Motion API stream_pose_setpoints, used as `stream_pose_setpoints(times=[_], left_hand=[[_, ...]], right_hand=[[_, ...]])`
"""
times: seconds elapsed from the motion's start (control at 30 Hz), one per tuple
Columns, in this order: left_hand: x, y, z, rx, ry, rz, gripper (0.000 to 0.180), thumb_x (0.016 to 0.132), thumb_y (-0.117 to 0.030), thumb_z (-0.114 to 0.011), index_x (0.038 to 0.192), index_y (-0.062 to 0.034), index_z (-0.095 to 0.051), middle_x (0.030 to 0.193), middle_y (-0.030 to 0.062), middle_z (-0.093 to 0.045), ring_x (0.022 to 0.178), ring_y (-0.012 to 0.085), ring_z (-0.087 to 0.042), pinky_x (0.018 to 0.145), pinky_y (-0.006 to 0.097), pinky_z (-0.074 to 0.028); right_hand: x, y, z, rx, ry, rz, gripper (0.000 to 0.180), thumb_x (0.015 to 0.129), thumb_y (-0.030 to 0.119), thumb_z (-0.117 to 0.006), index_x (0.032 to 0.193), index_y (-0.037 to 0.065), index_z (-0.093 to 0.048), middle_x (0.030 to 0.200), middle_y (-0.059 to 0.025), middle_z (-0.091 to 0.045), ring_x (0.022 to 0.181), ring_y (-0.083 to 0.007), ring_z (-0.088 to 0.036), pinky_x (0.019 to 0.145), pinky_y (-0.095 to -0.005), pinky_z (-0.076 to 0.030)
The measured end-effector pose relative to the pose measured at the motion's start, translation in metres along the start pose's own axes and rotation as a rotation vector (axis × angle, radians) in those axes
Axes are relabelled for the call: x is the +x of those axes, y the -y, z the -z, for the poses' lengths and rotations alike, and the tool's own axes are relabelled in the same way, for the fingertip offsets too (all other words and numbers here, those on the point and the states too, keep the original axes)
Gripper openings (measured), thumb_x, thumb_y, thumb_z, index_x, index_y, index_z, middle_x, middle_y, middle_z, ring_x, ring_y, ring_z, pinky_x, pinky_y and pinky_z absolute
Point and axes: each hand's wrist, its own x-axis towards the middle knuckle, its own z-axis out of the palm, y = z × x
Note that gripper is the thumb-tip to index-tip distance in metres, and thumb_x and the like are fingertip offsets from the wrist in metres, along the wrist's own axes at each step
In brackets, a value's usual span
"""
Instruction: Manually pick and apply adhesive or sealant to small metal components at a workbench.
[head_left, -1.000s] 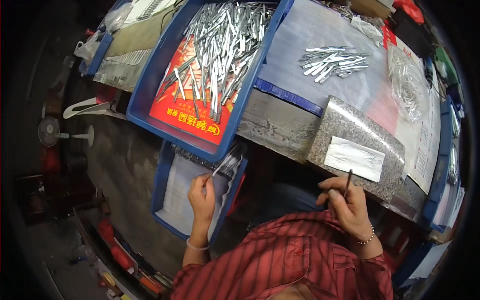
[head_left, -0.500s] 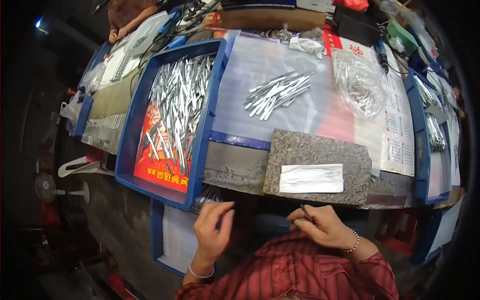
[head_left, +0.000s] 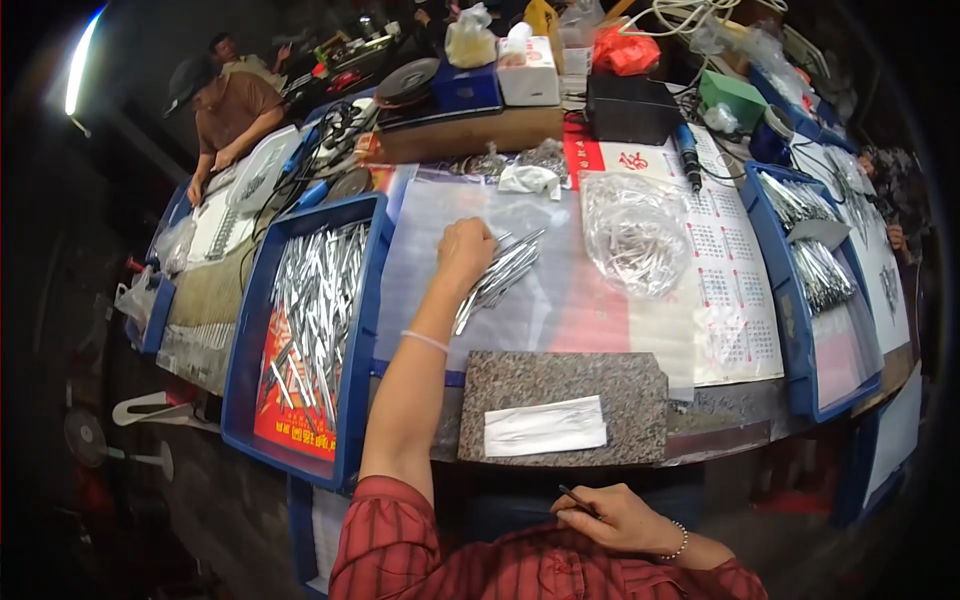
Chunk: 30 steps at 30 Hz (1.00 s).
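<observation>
My left hand (head_left: 467,254) is stretched over the work surface, at the upper left end of a small pile of thin silvery metal strips (head_left: 510,268). Its fingers are curled down and pressed together; whatever lies between them is hidden. The pile rests on a clear plastic sheet (head_left: 410,270). Near my body, my right hand (head_left: 612,514) is closed around a slim dark pen-like rod (head_left: 580,501), whose end sticks out past the fingers. In front of that hand, a folded white cloth or paper pad (head_left: 545,426) lies on a speckled stone slab (head_left: 630,385).
To the left stands a blue tray (head_left: 232,400) holding many metal strips. A clear bag of metal pieces (head_left: 637,235) lies right of the pile. Another blue tray (head_left: 862,385) with bundled strips stands far right. Boxes and a black case (head_left: 630,108) line the back; another person (head_left: 235,115) sits far left.
My left hand has reached forward from near my body to the metal strip pile. My right hand still holds the dark rod near my body. The view has tilted up, showing more behind the table.
</observation>
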Motion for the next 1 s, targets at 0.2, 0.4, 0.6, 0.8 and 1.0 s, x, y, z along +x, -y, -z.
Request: stream_pose_setpoints(times=[0.2, 0.4, 0.6, 0.8, 1.0], left_hand=[[-0.009, 0.003, 0.018, -0.163, -0.256, -0.001, 0.015, 0.086, -0.014, -0.063, 0.09, 0.0005, -0.062, 0.081, 0.017, -0.068, 0.075, 0.0309, -0.066, 0.069, 0.038, -0.051], [-0.059, -0.049, 0.065, -0.357, -0.351, -0.109, 0.012, 0.09, -0.007, -0.062, 0.096, 0.0025, -0.064, 0.081, 0.0089, -0.066, 0.072, 0.014, -0.062, 0.066, 0.028, -0.049], [-0.047, 0.006, 0.034, -0.046, -0.255, -0.175, 0.019, 0.08, -0.008, -0.067, 0.098, -0.0004, -0.066, 0.09, 0.0146, -0.065, 0.082, 0.0307, -0.063, 0.077, 0.039, -0.05], [-0.032, 0.009, 0.019, 0.202, -0.037, -0.057, 0.015, 0.083, -0.018, -0.064, 0.084, -0.0031, -0.067, 0.087, 0.0174, -0.067, 0.085, 0.0364, -0.063, 0.076, 0.047, -0.049], [-0.063, -0.013, 0.047, -0.171, -0.284, -0.092, 0.011, 0.087, -0.011, -0.061, 0.089, -0.0001, -0.063, 0.08, 0.0183, -0.066, 0.077, 0.0343, -0.064, 0.069, 0.041, -0.049]], right_hand=[[-0.001, 0.006, 0.022, 0.034, -0.076, -0.009, 0.018, 0.094, 0.015, -0.059, 0.104, 0.001, -0.064, 0.084, -0.0117, -0.069, 0.077, -0.0245, -0.07, 0.068, -0.0316, -0.054], [0.004, 0.007, 0.038, 0.152, -0.237, 0.121, 0.018, 0.093, 0.01, -0.058, 0.106, 0.0, -0.064, 0.081, -0.0079, -0.07, 0.071, -0.015, -0.07, 0.063, -0.0258, -0.053], [0.01, 0.018, 0.025, 0.072, -0.145, 0.112, 0.015, 0.092, 0.01, -0.06, 0.103, 0.001, -0.064, 0.081, -0.0088, -0.069, 0.075, -0.0193, -0.07, 0.067, -0.029, -0.054], [0.003, 0.012, 0.015, -0.02, -0.084, 0.036, 0.016, 0.091, 0.012, -0.06, 0.103, 0.001, -0.064, 0.081, -0.01, -0.068, 0.074, -0.0232, -0.069, 0.068, -0.0306, -0.053], [-0.003, 0.011, 0.02, 0.109, -0.151, 0.042, 0.014, 0.092, 0.008, -0.059, 0.102, -0.001, -0.062, 0.082, -0.0094, -0.069, 0.076, -0.0179, -0.069, 0.069, -0.028, -0.053]])
